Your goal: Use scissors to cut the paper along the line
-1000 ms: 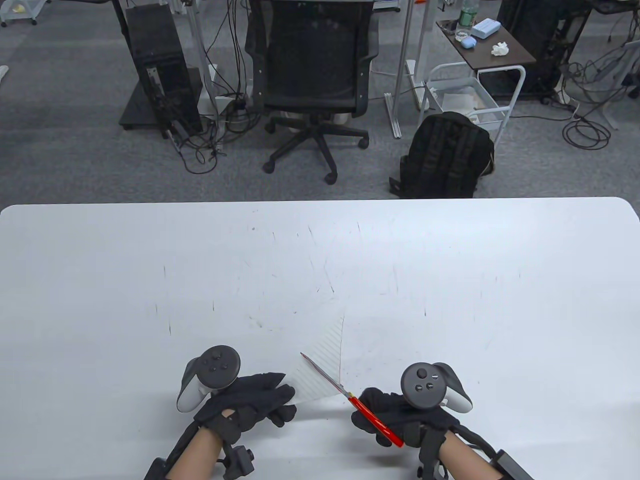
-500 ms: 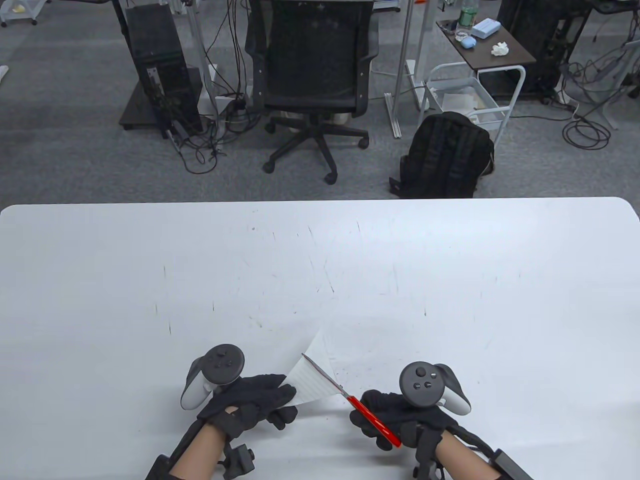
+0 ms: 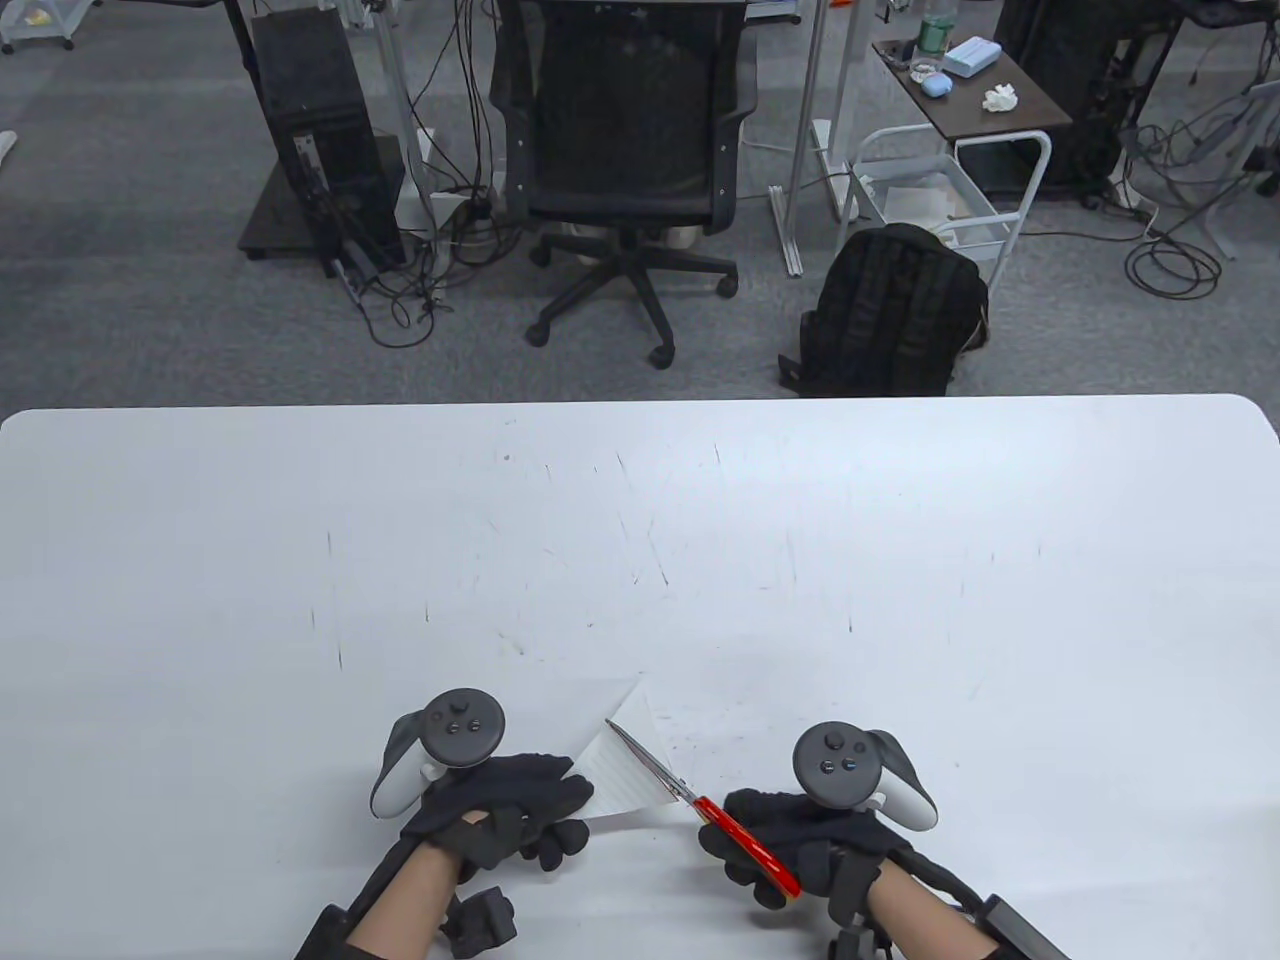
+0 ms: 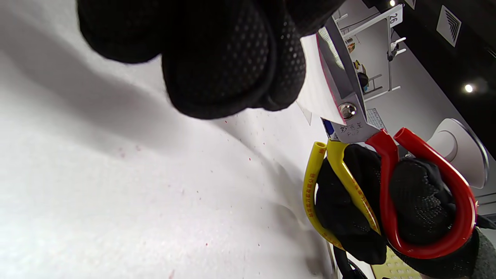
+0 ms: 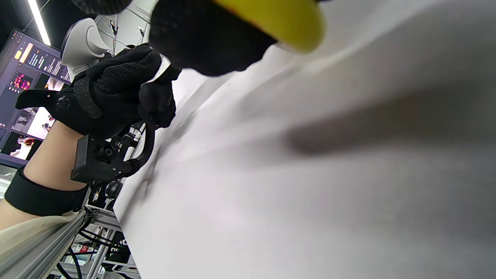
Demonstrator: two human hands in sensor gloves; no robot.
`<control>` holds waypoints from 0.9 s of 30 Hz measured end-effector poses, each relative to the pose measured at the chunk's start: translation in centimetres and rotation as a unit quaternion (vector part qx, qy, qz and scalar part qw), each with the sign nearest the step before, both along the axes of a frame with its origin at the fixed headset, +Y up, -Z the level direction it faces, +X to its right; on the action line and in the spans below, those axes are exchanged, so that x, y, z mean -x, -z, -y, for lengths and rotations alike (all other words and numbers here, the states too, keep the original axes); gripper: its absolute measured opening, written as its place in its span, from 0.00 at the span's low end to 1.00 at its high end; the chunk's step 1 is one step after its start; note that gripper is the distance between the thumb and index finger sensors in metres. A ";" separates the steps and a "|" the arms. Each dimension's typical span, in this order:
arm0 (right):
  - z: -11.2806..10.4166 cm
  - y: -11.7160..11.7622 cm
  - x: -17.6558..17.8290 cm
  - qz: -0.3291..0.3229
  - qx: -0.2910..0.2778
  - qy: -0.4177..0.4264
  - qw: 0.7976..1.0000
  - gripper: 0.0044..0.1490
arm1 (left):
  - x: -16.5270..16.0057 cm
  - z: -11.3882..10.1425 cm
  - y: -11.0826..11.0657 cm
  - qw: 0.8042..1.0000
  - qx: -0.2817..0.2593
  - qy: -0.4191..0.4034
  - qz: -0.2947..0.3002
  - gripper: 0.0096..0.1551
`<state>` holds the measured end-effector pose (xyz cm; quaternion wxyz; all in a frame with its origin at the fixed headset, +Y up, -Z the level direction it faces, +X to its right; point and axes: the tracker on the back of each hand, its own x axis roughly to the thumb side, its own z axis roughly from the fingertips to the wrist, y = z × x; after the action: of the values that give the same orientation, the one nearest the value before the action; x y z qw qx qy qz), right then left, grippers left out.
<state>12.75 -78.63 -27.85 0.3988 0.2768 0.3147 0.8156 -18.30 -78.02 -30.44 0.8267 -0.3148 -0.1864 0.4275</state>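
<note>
A white lined paper (image 3: 625,765) lies near the table's front edge, its near-left part lifted. My left hand (image 3: 545,805) pinches the paper's near-left edge. My right hand (image 3: 760,835) grips the scissors (image 3: 700,805), fingers through the red and yellow handles. The blades (image 3: 645,760) lie nearly closed in the paper, pointing away and to the left. In the left wrist view the scissors' pivot (image 4: 347,111) sits at the paper's edge (image 4: 316,89), with the right hand's fingers (image 4: 418,201) in the loops. The right wrist view shows the left hand (image 5: 116,89) and a yellow handle (image 5: 271,19).
The white table (image 3: 300,560) is scratched and marked. Beyond its far edge stand an office chair (image 3: 625,130), a black backpack (image 3: 895,315), a computer tower (image 3: 320,140) and a small cart (image 3: 960,120).
The paper's raised far flap has dropped and shortened towards me. The left hand has shifted slightly right and nearer. The scissors stay in the paper, drawn a little nearer.
</note>
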 end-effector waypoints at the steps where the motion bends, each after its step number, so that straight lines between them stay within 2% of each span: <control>1: 0.0 0.0 0.0 0.000 0.001 -0.001 1.000 0.43 | 0.0 0.0 0.0 1.000 0.000 0.000 0.000 0.21; 21: 0.0 0.1 -0.1 0.016 -0.002 -0.008 1.000 0.42 | 0.2 -0.1 0.0 1.000 0.002 0.006 -0.008 0.21; 25: -0.1 0.2 -0.3 0.026 -0.007 -0.010 1.000 0.43 | 1.0 -0.1 0.2 1.000 -0.001 -0.002 -0.030 0.21; 27: -0.5 0.4 -0.6 0.038 -0.026 -0.016 0.999 0.43 | 1.8 -0.2 0.4 0.999 -0.006 -0.008 -0.048 0.21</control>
<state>13.38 -78.08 -28.24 0.3902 0.2505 0.2822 0.8398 -20.07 -77.85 -30.80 0.8330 -0.2871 -0.1520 0.4478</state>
